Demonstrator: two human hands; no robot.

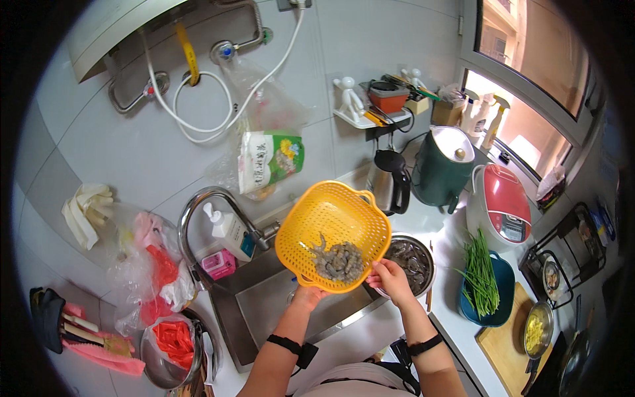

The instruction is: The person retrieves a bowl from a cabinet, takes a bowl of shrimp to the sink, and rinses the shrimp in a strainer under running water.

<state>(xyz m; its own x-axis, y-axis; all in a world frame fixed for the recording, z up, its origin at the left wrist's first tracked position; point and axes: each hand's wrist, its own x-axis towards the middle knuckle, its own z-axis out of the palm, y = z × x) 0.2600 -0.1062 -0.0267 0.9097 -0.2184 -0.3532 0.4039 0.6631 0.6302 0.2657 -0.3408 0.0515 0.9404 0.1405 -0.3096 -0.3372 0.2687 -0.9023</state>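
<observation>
A yellow plastic colander basket [317,213] is held tilted above the stainless steel sink [268,317]. Grey raw shrimp [340,262] lie heaped against its near side. My left hand [308,297] grips the lower handle at the near edge, its fingers partly hidden under the basket. At the near right corner, my right hand [390,279] holds the rim. Just beyond that hand, a metal bowl [431,272] holds dark greyish pieces [409,260] that look like shrimp or shells in liquid. The basket overlaps the bowl's left edge in view.
A curved faucet [186,218] rises at the sink's left, beside a white pump bottle [230,233]. Rightward stand an electric kettle [387,181], a rice cooker [498,208], and green chives [481,280] in a blue basket [501,317]. A pan [545,317] rests on a cutting board [506,330].
</observation>
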